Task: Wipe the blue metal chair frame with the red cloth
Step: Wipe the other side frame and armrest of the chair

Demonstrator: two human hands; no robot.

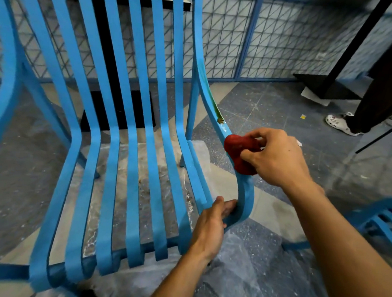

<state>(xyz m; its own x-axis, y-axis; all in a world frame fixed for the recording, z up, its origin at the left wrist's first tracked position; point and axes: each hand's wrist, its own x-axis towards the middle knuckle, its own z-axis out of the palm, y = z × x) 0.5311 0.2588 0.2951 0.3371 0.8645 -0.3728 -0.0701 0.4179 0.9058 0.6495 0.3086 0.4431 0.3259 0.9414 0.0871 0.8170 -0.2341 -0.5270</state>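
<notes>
A blue metal chair (pixel 132 126) with several slats fills the left and middle of the head view. Its right armrest curves down toward me and carries a yellow-brown smear (pixel 220 120) on its upper part. My right hand (pixel 274 157) is shut on a bunched red cloth (pixel 238 151), pressed against the armrest just below the smear. My left hand (pixel 211 227) grips the lower front bend of the same armrest, fingers wrapped around the bar.
Clear plastic sheeting (pixel 240 272) lies on the tiled floor under the chair. Part of a second blue chair (pixel 378 221) shows at the right edge. Another person's white shoe (pixel 338 123) and dark trouser leg stand at upper right, beside a black stand base (pixel 325 87). A mesh fence (pixel 277 38) runs behind.
</notes>
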